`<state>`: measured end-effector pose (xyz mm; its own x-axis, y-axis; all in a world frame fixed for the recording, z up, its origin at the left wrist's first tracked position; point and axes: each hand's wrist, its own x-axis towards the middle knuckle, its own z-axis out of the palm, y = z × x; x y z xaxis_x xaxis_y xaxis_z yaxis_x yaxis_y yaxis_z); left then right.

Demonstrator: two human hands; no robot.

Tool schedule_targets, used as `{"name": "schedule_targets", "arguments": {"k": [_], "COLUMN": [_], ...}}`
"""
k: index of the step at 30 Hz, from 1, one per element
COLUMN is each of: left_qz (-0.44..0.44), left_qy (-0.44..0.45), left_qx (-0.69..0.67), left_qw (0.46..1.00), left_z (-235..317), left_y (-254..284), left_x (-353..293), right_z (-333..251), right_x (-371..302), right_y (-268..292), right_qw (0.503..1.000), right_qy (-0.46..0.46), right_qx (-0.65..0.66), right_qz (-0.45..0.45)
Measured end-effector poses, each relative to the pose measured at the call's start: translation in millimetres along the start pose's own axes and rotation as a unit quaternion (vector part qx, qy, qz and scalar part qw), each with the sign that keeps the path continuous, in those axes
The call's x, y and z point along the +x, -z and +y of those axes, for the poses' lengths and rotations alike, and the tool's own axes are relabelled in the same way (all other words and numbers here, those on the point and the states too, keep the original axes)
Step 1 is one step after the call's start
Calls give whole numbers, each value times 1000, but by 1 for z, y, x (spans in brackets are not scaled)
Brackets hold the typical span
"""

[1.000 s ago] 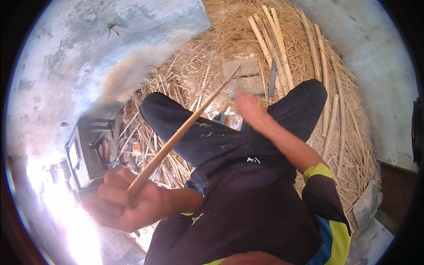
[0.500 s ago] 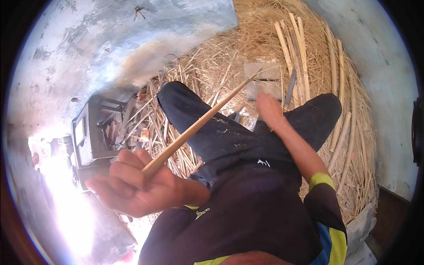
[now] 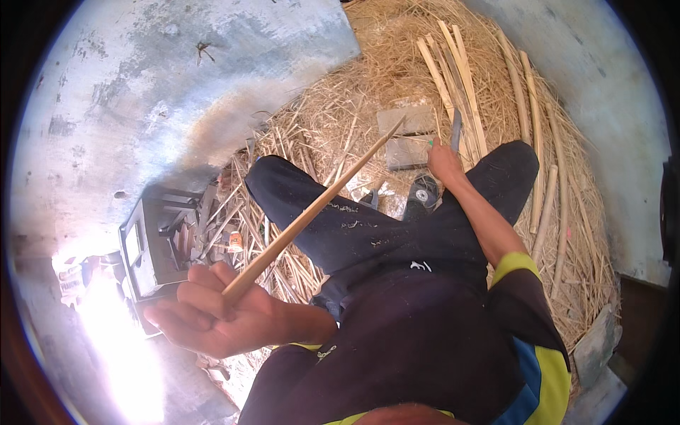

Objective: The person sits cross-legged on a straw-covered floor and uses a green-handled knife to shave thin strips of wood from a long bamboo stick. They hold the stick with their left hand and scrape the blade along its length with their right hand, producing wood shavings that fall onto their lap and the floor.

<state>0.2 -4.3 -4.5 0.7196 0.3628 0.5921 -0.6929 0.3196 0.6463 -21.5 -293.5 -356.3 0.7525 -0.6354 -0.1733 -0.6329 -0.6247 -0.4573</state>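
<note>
My left hand (image 3: 227,312) is closed around the thick near end of a long, tapering wooden or bamboo strip (image 3: 304,216). The strip slants up and away to the right, its thin tip over the bricks. My right hand (image 3: 444,163) is closed beside the right edge of the grey bricks (image 3: 411,151), between my knees. A small green bit shows at its fingertips; what it grips is too small to make out. Just beyond that hand, a flat grey blade-like piece (image 3: 456,129) lies by the pale split strips (image 3: 460,71).
Straw and shavings (image 3: 382,64) cover the floor. Long poles (image 3: 549,205) lie along the right wall. On the left stand a grey box-like frame (image 3: 159,237) and an orange-and-white container (image 3: 235,241). My dark-trousered legs (image 3: 304,191) are spread wide.
My right hand has moved right, from in front of the bricks to their right edge, and the green bit now shows. The left hand still holds the strip. The view has shifted slightly.
</note>
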Motion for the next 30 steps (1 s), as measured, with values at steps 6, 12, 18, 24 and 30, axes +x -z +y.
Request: {"name": "schedule_targets", "arguments": {"k": [6, 12, 18, 24, 30], "left_qz": [-17, -88, -21, -26, 17], "left_qy": [10, 27, 37, 9, 7], "left_qx": [-32, -72, -52, -25, -5], "left_qw": [999, 993, 998, 999, 1000], "left_z": [2, 9, 10, 7, 8], "left_y": [5, 2, 1, 6, -2], "left_x": [-2, -12, -14, -19, -14], "right_z": [-135, -181, -184, -158, -142], "right_x": [-109, -180, -188, -171, -148], "right_y": [144, 152, 155, 141, 116], "right_qw": [936, 907, 935, 948, 979], "right_qy": [166, 343, 345, 299, 199], "right_qx": [282, 244, 74, 105, 39], "right_qz": [-128, -23, 27, 39, -20]}}
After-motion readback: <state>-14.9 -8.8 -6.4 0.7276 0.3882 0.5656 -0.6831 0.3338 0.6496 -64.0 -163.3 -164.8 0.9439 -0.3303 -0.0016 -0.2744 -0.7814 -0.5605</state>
